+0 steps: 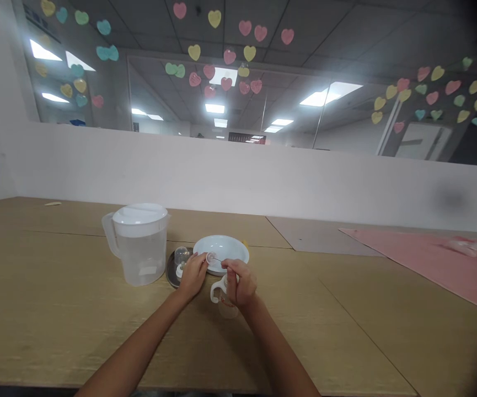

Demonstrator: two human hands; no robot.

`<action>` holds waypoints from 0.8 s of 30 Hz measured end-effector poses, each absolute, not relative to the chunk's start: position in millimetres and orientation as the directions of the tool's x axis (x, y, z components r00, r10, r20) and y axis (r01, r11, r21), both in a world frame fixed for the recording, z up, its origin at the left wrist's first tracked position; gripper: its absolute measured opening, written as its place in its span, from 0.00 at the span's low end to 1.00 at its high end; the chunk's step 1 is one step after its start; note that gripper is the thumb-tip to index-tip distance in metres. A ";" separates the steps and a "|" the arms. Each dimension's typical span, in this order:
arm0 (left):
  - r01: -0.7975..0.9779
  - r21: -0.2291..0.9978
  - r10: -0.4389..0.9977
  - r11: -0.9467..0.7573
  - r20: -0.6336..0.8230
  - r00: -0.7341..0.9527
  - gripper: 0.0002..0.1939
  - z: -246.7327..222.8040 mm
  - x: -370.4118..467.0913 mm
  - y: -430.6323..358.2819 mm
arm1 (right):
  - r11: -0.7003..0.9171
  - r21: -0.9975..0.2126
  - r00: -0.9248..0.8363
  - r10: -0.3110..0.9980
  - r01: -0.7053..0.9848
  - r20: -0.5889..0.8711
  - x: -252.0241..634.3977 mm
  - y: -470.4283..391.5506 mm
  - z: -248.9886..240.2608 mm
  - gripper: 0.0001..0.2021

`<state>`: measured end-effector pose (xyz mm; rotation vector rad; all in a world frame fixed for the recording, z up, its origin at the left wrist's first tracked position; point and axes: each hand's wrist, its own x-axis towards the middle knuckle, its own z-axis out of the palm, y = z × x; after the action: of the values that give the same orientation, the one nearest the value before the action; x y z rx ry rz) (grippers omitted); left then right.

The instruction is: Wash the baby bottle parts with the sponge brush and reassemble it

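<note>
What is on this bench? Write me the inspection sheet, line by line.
Surface: wooden table, pink mat at right.
Job's things: small clear round part pinched by left hand; thin tool in right hand, above handled clear bottle.
Clutter: lidded water pitcher, white bowl, dark round tray with clear pieces.
Hands: both closed on small items.
Cables: nothing seen.
Surroundings: white partition, paper hearts on glass.

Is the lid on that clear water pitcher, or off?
On. The white lid sits flat across the top of the upright pitcher, closing its rim.
</note>
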<state>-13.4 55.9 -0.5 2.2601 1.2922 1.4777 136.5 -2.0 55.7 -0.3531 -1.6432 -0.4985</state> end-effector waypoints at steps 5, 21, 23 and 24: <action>0.531 0.571 0.724 -0.626 0.678 0.124 0.15 5.1 -11.0 50.5 | 0.866 0.157 -0.199 -0.068 0.476 0.978 134.0 -1.9 56.2 0.12; 0.371 0.662 0.734 -0.652 0.674 0.088 0.20 7.2 -5.6 43.9 | 0.803 0.159 -0.329 0.049 0.575 0.943 128.4 -1.5 58.1 0.10; 0.359 0.665 0.732 -0.655 0.677 0.080 0.20 7.5 -4.6 43.3 | 0.781 0.177 -0.351 0.057 0.598 0.935 127.5 -0.9 58.7 0.09; 0.356 0.668 0.732 -0.654 0.678 0.073 0.20 8.1 -4.2 42.9 | 0.767 0.181 -0.356 0.066 0.616 0.932 127.0 -0.7 59.0 0.09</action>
<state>-4.2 42.9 8.1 2.0303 1.0850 1.6059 127.0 -0.7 59.0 -0.5224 -1.8683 -0.6285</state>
